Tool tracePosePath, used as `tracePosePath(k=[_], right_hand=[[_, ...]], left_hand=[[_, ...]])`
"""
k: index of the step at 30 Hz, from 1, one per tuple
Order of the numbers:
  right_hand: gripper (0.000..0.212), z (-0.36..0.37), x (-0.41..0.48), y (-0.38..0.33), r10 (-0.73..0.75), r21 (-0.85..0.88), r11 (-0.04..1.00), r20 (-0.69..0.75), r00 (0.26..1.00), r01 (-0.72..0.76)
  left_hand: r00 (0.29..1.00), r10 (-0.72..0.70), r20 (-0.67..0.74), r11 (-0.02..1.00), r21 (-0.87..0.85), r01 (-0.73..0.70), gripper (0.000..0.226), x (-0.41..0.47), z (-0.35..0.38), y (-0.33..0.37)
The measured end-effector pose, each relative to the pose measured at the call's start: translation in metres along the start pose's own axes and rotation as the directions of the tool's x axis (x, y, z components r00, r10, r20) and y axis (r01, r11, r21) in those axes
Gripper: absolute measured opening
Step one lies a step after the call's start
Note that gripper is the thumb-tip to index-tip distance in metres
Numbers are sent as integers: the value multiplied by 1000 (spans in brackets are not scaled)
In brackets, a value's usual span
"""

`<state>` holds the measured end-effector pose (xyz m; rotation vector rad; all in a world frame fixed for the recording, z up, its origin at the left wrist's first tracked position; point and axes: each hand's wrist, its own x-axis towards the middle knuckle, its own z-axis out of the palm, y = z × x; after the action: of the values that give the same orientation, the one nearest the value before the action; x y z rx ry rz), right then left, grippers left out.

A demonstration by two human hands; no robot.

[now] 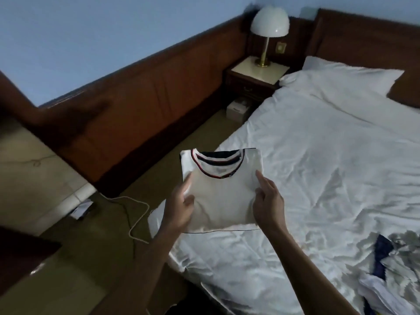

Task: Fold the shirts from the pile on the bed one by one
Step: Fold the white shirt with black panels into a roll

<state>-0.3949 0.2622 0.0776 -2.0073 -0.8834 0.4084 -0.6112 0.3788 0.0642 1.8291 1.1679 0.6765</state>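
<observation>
Nearest to me, at the lower right, the pile of shirts [386,276] lay crumpled on the bed [318,155], white fabric mixed with dark blue.

1. Left hand [179,205]: it gripped the left edge of the folded shirt [220,201], thumb on top and the other fingers curled beneath the fabric.
2. Right hand [268,201]: it pinched the right edge of the same shirt, index finger lying extended along the top surface.
3. Folded shirt: white, with a striped dark blue and red collar facing away from me. It was held flat between both hands over the left edge of the bed. I could not tell whether its underside touched the sheet.

On the floor to the left of the bed, a white cable [136,214] ran in a loose loop. Further on, a white box [237,110] sat on the floor beside the mattress. Beyond it stood a nightstand [250,80] carrying a lamp [269,23] with a white dome shade and a brass stem. A white pillow [350,76] lay at the head of the bed, against the wooden headboard [363,35].
</observation>
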Motion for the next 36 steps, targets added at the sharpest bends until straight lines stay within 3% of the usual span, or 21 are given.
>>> tracePosePath(k=[5, 9, 16, 20, 26, 36], right_hand=[[59, 45, -25, -34, -154, 39, 988, 214, 965, 149], [54, 93, -55, -69, -316, 97, 948, 378, 871, 302], [55, 191, -132, -143, -517, 192, 827, 632, 577, 529], [53, 252, -193, -190, -544, 273, 786, 731, 412, 554], [54, 348, -309, -263, -567, 361, 735, 791, 229, 573], [48, 478, -480, -362, -578, 476, 669, 816, -3, 570]], left_hand=[[953, -196, -231, 980, -74, 183, 71, -67, -53, -19], [858, -343, -383, 939, -168, 300, 67, -127, -97, -40], [627, -491, -605, 864, -246, 439, 64, -238, -178, -78], [474, -559, -680, 812, -336, 477, 61, -297, -228, -106], [263, -606, -751, 746, -420, 517, 59, -391, -320, -153], [10, -638, -770, 663, -543, 515, 58, -516, -451, -209]])
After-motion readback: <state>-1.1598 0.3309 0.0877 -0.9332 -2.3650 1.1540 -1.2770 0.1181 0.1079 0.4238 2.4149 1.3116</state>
